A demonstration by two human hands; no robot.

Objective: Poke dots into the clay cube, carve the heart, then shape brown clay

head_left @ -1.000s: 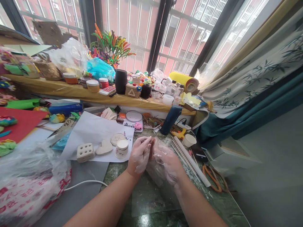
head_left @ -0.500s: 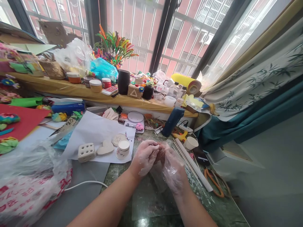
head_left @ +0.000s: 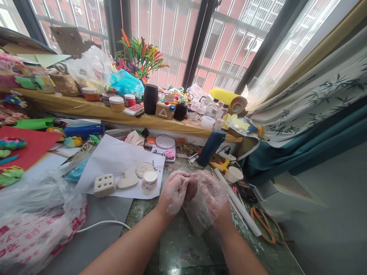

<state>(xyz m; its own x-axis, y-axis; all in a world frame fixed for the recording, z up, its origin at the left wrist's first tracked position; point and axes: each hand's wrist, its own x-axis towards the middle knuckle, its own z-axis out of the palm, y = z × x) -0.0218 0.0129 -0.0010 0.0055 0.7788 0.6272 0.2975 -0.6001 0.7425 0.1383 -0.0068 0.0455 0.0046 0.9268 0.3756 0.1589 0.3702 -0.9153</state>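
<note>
Over the front of the green table, my left hand (head_left: 174, 193) pinches the edge of a thin clear plastic bag (head_left: 202, 219), fingers curled. My right hand (head_left: 213, 194) is closed on the same bag, its fingers partly covered by the crumpled film. A reddish-brown lump (head_left: 191, 190), perhaps clay, shows between my hands; whether it lies inside the bag is unclear. White residue coats my left hand. To the left, on white paper (head_left: 120, 152), are a die-shaped block (head_left: 104, 185), a heart-shaped piece (head_left: 127, 179), a round disc (head_left: 144, 169) and a paper cup (head_left: 149, 181).
A dark blue cylinder (head_left: 211, 148), a yellow glue gun (head_left: 222, 165) and another paper cup (head_left: 233, 174) stand or lie beyond my hands. A white tube (head_left: 243, 208) and orange-handled scissors (head_left: 262, 225) lie at right. A printed plastic bag (head_left: 37, 236) fills the left front.
My right hand has opened the film out wider, and the bag spreads further over it. More of the brown lump shows. My left hand stays nearly in place.
</note>
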